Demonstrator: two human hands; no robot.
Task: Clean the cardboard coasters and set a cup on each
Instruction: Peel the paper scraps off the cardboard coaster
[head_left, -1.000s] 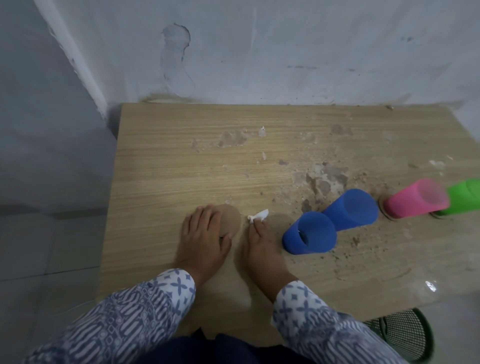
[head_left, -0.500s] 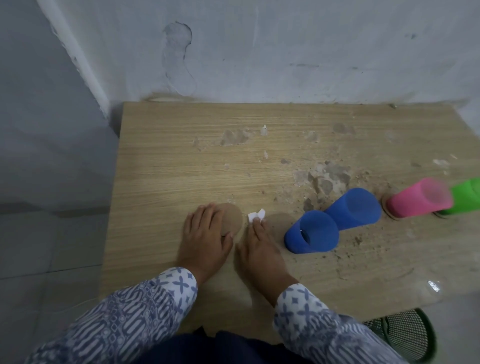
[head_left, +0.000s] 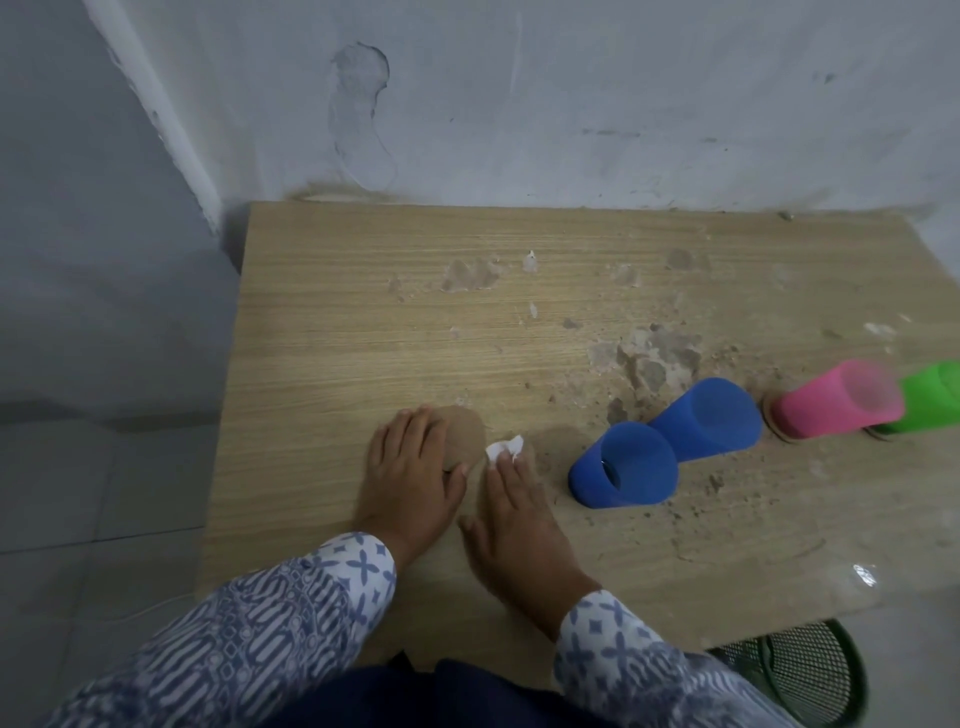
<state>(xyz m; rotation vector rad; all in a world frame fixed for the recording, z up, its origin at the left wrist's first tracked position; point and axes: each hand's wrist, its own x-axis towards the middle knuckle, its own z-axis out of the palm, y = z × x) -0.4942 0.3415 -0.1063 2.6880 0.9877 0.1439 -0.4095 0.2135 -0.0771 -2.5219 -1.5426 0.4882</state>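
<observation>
Coaster (head_left: 466, 434) of cardboard under flat left hand (head_left: 410, 475), fingers straight; white tissue (head_left: 504, 448) just right of coaster, pressed beneath extended fingers of right hand (head_left: 519, 517); blue cups (head_left: 623, 467) farther right.

Wears a long-sleeved top in white cloth printed with dusty blue. On the left sleeve (head_left: 249, 639), lower left of the frame: crowded rounded loops and short stripes running in bands, then near the cuff a paler zone scattered with blue four-petalled crosses. On the right sleeve (head_left: 639, 660), lower right: same print, crosses and small diamonds at the cuff, fine stripes further back toward the bottom edge. Cut loose, softly folded, cuffs stopping at the wrists. Beyond the cuffs, bare left hand (head_left: 410, 478) and right hand (head_left: 519, 525). At bottom centre, between the two sleeves, a plain dark navy garment (head_left: 415, 696).
</observation>
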